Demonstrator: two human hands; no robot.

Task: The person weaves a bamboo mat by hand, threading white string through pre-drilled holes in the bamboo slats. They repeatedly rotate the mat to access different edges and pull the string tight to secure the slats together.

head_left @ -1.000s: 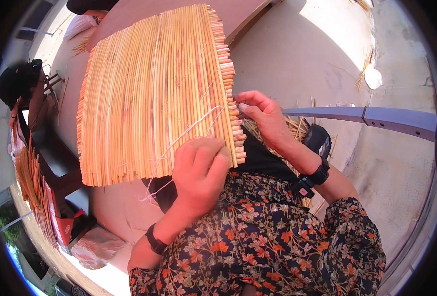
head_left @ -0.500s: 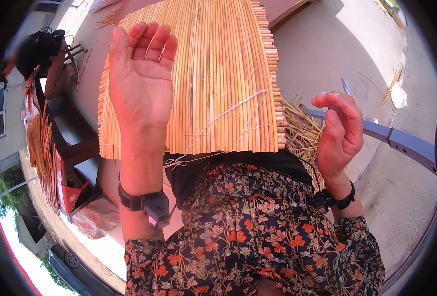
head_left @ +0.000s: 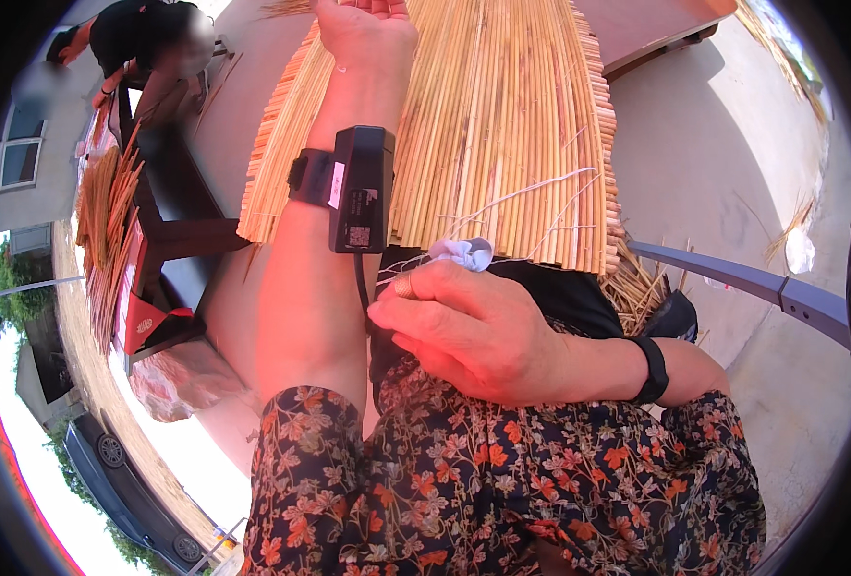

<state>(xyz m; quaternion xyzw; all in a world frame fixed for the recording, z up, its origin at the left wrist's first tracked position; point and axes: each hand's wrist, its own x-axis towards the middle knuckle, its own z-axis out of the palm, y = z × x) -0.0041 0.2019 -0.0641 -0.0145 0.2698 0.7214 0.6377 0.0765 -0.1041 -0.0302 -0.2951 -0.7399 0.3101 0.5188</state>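
Concrete floor (head_left: 709,182), pale and partly shaded, with scattered straw (head_left: 798,223) at right, a heap of cut stalks (head_left: 639,296) near the mat (head_left: 502,125), and a crumpled plastic bag (head_left: 183,379) at left. Upper right: brown table (head_left: 661,29); whether the mat touches it cannot be told.

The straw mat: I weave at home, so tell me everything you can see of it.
The mat looks made of thin, golden stalks laid side by side, running near to far, with reddish streaks, and lies roughly flat. Short stalk ends jut from its right side. White string lies across its near right part. The near edge is slightly uneven; the far end is out of the picture. The left hand is over its left part; whether it touches is unclear.
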